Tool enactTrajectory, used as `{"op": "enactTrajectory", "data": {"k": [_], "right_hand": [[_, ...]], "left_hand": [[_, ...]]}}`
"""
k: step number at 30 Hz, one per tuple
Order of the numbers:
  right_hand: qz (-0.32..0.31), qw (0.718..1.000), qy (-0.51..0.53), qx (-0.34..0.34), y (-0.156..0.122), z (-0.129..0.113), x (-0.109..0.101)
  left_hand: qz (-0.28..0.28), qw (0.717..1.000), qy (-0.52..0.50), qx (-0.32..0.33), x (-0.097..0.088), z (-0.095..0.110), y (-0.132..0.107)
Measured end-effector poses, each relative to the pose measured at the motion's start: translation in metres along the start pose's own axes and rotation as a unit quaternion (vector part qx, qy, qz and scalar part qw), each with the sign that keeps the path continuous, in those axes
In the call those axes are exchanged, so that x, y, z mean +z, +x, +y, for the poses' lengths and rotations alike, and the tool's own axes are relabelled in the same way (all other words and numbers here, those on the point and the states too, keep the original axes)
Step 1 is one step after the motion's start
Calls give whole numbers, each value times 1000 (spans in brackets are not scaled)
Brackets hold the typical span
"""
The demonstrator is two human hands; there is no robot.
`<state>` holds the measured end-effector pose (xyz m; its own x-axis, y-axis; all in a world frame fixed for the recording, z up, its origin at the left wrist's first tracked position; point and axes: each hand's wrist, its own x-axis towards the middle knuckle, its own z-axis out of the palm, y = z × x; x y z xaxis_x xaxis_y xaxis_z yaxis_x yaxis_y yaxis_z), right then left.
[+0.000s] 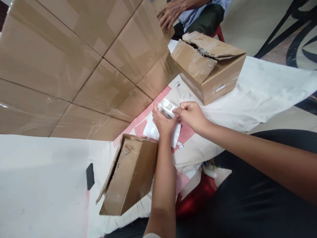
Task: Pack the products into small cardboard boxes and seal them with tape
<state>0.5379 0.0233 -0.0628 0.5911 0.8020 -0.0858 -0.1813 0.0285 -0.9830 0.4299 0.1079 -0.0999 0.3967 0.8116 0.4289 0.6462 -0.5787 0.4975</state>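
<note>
At centre: 1 white tray (pixel 167 105), left hand (pixel 163 123) gripping it; right hand (pixel 192 115) curled at its 3 o'clock edge, pinch unclear. 2 frayed: near box (pixel 136 175), 7 o'clock; far box (pixel 219 79), 1.

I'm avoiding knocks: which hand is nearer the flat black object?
Left. The left hand, on the white tray, is across a carton from the flat black object; the right hand, at the tray's right side, is farther.

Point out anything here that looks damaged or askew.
The far box looks damaged: its top is torn and ragged, leaving a gap. The near box looks askew, its worn flap sticking out unevenly.
</note>
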Motion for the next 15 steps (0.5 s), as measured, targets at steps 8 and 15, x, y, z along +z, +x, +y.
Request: {"op": "enactTrajectory", "data": {"k": [8, 15], "right_hand": [[-21, 999, -25, -27, -7, -3, 1], [-19, 998, -45, -33, -6, -2, 2]], "left_hand": [[9, 1000, -8, -8, 0, 5, -3], [13, 1000, 1, -22, -2, 7, -3]]}}
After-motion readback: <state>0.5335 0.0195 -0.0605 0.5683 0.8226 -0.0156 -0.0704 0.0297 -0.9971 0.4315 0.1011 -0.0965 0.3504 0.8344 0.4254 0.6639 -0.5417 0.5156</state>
